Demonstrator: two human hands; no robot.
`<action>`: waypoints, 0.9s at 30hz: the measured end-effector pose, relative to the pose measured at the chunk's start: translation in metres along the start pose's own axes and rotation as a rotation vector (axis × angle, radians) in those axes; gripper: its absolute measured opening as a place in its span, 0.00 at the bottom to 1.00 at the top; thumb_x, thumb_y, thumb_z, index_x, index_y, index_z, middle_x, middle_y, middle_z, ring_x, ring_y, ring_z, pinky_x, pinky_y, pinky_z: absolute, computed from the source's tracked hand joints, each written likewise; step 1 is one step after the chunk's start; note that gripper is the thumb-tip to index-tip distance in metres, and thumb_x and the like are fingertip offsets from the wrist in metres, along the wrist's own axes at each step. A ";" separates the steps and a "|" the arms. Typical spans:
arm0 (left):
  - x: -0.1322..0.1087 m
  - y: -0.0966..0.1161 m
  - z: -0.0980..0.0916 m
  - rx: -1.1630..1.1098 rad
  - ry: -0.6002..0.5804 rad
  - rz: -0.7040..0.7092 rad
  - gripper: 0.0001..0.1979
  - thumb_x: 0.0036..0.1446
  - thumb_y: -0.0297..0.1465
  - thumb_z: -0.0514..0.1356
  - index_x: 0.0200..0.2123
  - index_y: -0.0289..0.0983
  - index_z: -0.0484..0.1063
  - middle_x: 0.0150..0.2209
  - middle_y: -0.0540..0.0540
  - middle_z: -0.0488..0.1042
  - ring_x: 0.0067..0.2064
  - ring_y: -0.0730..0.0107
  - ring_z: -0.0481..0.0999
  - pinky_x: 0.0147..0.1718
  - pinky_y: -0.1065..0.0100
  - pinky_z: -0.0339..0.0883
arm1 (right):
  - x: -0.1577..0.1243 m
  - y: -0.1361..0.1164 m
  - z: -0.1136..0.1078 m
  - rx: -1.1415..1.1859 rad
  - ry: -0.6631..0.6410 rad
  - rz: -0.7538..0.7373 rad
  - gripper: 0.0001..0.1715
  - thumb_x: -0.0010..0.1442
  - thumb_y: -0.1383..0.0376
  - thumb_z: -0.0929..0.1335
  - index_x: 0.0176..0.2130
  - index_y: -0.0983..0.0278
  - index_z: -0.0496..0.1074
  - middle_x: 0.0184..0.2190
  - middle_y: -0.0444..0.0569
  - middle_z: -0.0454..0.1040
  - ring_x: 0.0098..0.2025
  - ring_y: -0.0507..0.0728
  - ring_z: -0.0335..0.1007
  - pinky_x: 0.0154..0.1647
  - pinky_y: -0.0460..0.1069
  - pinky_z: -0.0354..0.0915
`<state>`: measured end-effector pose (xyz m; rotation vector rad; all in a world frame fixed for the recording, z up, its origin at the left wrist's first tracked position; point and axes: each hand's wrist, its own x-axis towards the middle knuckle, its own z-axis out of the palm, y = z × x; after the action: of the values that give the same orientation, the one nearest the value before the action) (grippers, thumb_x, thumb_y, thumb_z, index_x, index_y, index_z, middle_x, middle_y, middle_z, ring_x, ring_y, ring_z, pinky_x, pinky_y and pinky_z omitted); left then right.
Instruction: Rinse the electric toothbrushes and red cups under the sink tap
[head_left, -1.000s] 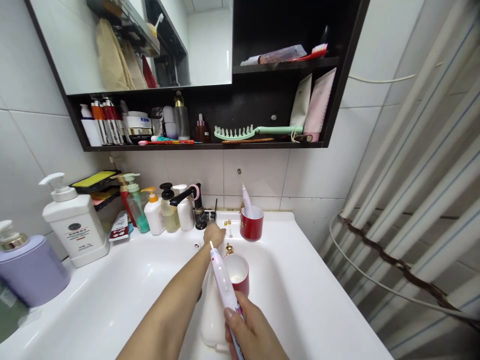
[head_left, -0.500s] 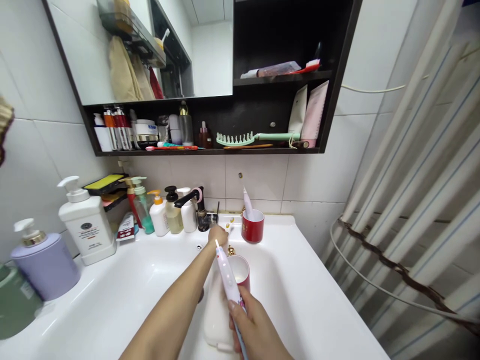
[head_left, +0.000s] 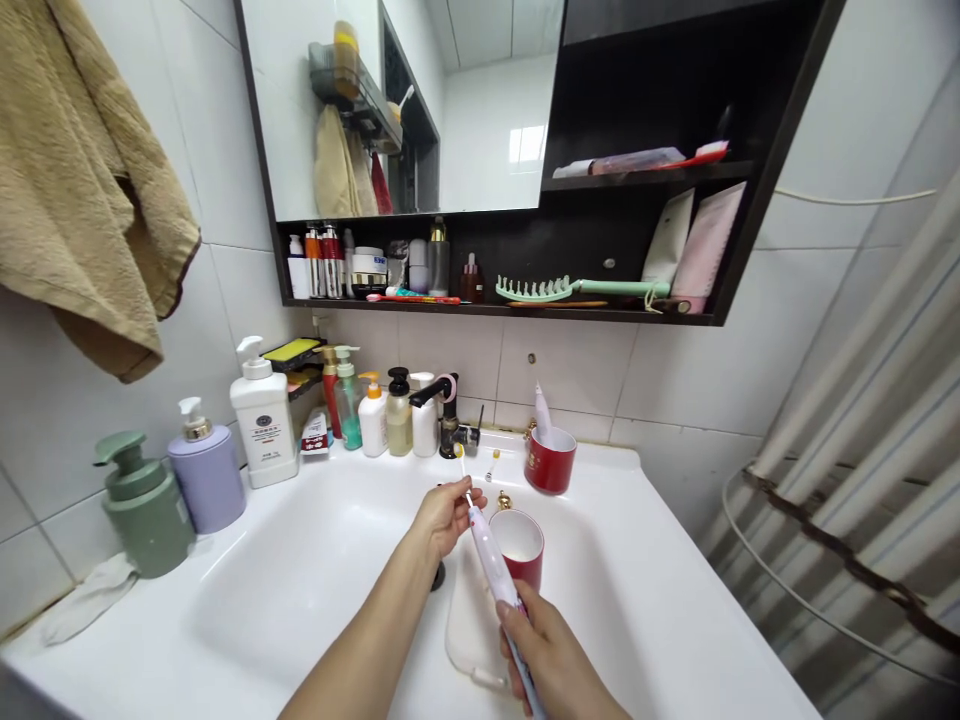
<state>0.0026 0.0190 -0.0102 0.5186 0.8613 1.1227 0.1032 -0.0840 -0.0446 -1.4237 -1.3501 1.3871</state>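
My right hand [head_left: 553,662] is closed around the lower end of a white and pink electric toothbrush handle [head_left: 491,555], which slants up to the left over the sink. My left hand [head_left: 446,516] pinches a small white brush head [head_left: 460,463] upright, right at the handle's thin metal tip. A red cup [head_left: 519,546] stands in the white sink [head_left: 300,560] just right of the handle. A second brush head [head_left: 493,466] stands on the sink's back rim.
Another red cup [head_left: 551,461] with a tube in it sits at the back rim beside the black faucet [head_left: 444,412]. Pump bottles [head_left: 262,425] line the left edge. A tan towel [head_left: 82,190] hangs at left; a dark shelf [head_left: 525,300] holds toiletries.
My left hand has drawn back from the back rim near the faucet with a brush head pinched in it, to the handle's tip. The view has swung left, bringing the towel in.
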 end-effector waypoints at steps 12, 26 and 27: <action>-0.008 -0.011 0.012 0.041 0.043 0.072 0.04 0.43 0.25 0.53 0.21 0.33 0.58 0.18 0.49 0.67 0.22 0.77 0.69 0.21 0.77 0.61 | 0.003 0.006 0.000 0.022 0.058 -0.015 0.14 0.48 0.57 0.56 0.32 0.65 0.54 0.16 0.38 0.57 0.09 0.43 0.50 0.06 0.40 0.48; -0.005 -0.019 0.014 0.055 -0.066 0.037 0.05 0.45 0.27 0.51 0.20 0.32 0.59 0.17 0.48 0.67 0.20 0.76 0.69 0.21 0.75 0.61 | -0.001 -0.002 -0.004 -0.017 0.108 -0.050 0.13 0.47 0.58 0.56 0.32 0.64 0.55 0.15 0.38 0.56 0.11 0.44 0.51 0.08 0.41 0.49; -0.006 -0.019 0.014 0.060 -0.071 0.038 0.05 0.45 0.27 0.51 0.20 0.32 0.59 0.17 0.48 0.68 0.21 0.75 0.69 0.22 0.75 0.61 | -0.001 -0.003 -0.004 -0.024 0.113 -0.049 0.13 0.47 0.59 0.56 0.32 0.65 0.55 0.15 0.38 0.56 0.11 0.45 0.52 0.08 0.41 0.49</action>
<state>0.0242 0.0074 -0.0143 0.6228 0.8281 1.1094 0.1071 -0.0837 -0.0411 -1.4532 -1.3238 1.2444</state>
